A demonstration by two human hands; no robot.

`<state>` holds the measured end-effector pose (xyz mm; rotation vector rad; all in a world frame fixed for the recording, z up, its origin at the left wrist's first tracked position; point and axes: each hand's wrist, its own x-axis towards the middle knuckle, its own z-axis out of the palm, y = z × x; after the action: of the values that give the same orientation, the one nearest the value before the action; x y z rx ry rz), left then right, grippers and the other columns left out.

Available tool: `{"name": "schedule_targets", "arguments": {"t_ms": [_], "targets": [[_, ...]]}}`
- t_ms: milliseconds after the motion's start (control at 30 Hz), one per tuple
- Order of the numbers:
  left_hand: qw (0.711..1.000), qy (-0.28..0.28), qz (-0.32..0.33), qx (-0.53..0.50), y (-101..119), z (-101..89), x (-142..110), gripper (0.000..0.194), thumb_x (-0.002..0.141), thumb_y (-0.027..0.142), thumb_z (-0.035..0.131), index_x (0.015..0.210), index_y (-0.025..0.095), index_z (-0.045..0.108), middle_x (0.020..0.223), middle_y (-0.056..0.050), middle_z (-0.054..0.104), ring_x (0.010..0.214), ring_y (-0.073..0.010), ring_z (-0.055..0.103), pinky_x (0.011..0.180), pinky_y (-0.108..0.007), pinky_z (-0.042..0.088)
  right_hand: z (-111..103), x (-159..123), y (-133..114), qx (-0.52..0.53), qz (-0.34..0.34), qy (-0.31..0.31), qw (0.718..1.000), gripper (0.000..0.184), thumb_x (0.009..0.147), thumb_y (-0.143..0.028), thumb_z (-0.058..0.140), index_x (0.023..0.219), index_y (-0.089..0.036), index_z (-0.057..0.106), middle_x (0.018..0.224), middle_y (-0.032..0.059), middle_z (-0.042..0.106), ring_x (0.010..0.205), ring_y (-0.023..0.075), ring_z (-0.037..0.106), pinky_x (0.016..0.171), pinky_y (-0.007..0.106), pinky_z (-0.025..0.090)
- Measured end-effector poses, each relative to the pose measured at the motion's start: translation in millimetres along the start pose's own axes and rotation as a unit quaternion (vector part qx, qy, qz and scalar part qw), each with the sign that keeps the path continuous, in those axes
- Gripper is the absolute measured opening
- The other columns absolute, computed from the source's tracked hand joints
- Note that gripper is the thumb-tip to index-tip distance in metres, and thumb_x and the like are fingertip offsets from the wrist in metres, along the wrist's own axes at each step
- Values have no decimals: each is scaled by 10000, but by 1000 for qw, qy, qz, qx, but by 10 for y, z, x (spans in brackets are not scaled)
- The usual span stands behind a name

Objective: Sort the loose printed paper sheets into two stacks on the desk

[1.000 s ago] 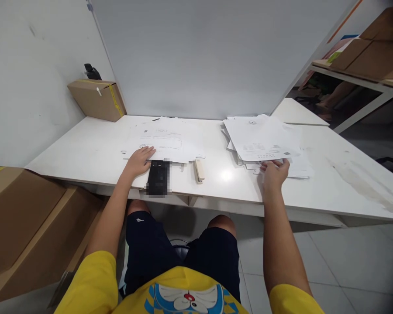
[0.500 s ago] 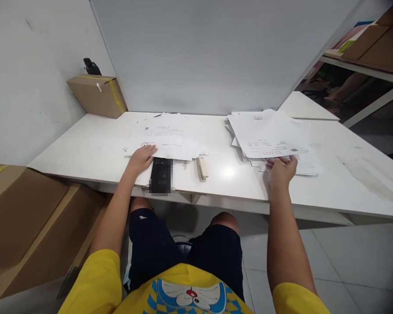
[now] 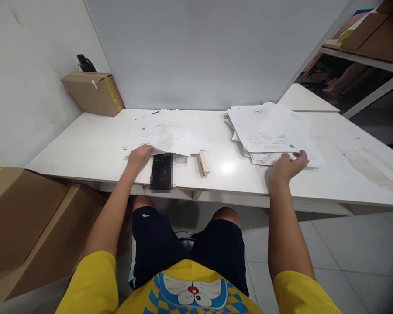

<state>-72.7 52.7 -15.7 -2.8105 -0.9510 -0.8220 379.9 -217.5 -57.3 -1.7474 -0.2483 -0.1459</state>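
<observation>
My left hand [image 3: 140,158] pinches the near edge of a printed sheet of paper [image 3: 163,135], which bows up slightly at that edge. Other papers lie beneath it on the left of the table. Just below the sheet is a black phone-like object [image 3: 161,172], partly blurred out. To its right rests a cream stapler [image 3: 203,164]. At the right, my right hand [image 3: 288,168] is at the near edge of an uneven stack of papers [image 3: 265,128], thumb and fingers apart. Nothing shows in its grasp.
The white table [image 3: 229,179] runs along a grey panel [image 3: 216,52]. A taped cardboard box [image 3: 91,93] stands at the back left with a black object [image 3: 85,63] behind it. Larger cartons [image 3: 22,218] are at the lower left. Shelving with a person's arm [image 3: 345,80] appears at right.
My left hand has gone from lying flat on the papers to gripping the top sheet's edge and raising it. My right hand has let go of the right stack's edge, its fingers opening.
</observation>
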Motion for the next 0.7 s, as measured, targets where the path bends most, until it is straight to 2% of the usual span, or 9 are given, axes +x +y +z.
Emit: {"name": "schedule_targets", "arguments": {"t_ms": [100, 167, 233, 300, 400, 467, 500, 567, 700], "targets": [[999, 38, -12, -30, -21, 6, -4, 419, 1039, 365, 322, 1061, 190, 702, 1090, -105, 750, 997, -261, 713, 827, -367, 558, 56, -221, -186, -43, -99, 87, 990, 428, 861, -230, 498, 1286, -202, 531, 1269, 143, 521, 1092, 248, 597, 948, 458, 529], [995, 71, -33, -58, -45, 12, -1, 443, 1045, 413, 314, 1053, 191, 697, 1095, -105, 746, 1009, -255, 705, 855, -359, 546, 192, -423, -388, -49, -177, 22, 983, 349, 883, -244, 450, 1195, -177, 592, 1122, 132, 613, 979, 242, 631, 882, 446, 545], [991, 97, -59, -78, -68, 16, 4, 484, 1048, 466, 297, 1036, 188, 693, 1070, -111, 745, 1000, -258, 698, 862, -362, 537, 388, -637, -642, -49, -242, -107, 963, 317, 916, -278, 408, 1116, -177, 632, 1042, 122, 660, 945, 239, 648, 850, 427, 552], [986, 113, -83, -88, -82, 12, 8, 527, 1047, 508, 276, 1006, 184, 689, 1019, -116, 746, 954, -260, 695, 839, -367, 532, 614, -834, -926, -66, -313, -280, 905, 338, 937, -310, 420, 1159, -187, 643, 1128, 131, 679, 1015, 242, 656, 897, 425, 544], [981, 126, -104, -101, -80, -2, 11, 560, 1045, 538, 256, 984, 181, 683, 981, -119, 742, 925, -258, 688, 826, -366, 526, 955, -1055, -1337, -175, -394, -519, 738, 467, 886, -358, 594, 1333, -222, 599, 1460, 128, 546, 1368, 291, 488, 1131, 463, 403], [979, 130, -108, -110, -72, -10, 8, 559, 1046, 539, 257, 989, 180, 682, 995, -123, 741, 946, -257, 686, 838, -362, 522, 1149, -1152, -1549, -273, -389, -600, 643, 687, 820, -385, 705, 1457, -224, 506, 1594, 126, 398, 1484, 329, 337, 1181, 473, 339], [979, 129, -109, -113, -69, -12, 4, 553, 1046, 536, 262, 993, 180, 682, 1002, -124, 740, 953, -257, 686, 841, -360, 521, 1227, -1190, -1628, -312, -379, -620, 612, 766, 808, -388, 725, 1503, -216, 454, 1609, 134, 371, 1485, 343, 332, 1170, 470, 352], [979, 124, -113, -118, -66, -11, -8, 532, 1048, 525, 276, 995, 184, 682, 1001, -119, 739, 948, -252, 685, 835, -353, 519, 1337, -1247, -1733, -365, -366, -625, 584, 783, 842, -371, 689, 1546, -194, 395, 1539, 166, 464, 1382, 355, 470, 1077, 452, 438], [977, 132, -117, -118, -63, 2, -32, 515, 1051, 516, 288, 988, 191, 683, 979, -107, 737, 919, -241, 684, 817, -346, 517, 1393, -1312, -1792, -393, -373, -603, 586, 612, 913, -338, 584, 1499, -200, 476, 1223, 158, 684, 1044, 314, 666, 825, 372, 510]]}}
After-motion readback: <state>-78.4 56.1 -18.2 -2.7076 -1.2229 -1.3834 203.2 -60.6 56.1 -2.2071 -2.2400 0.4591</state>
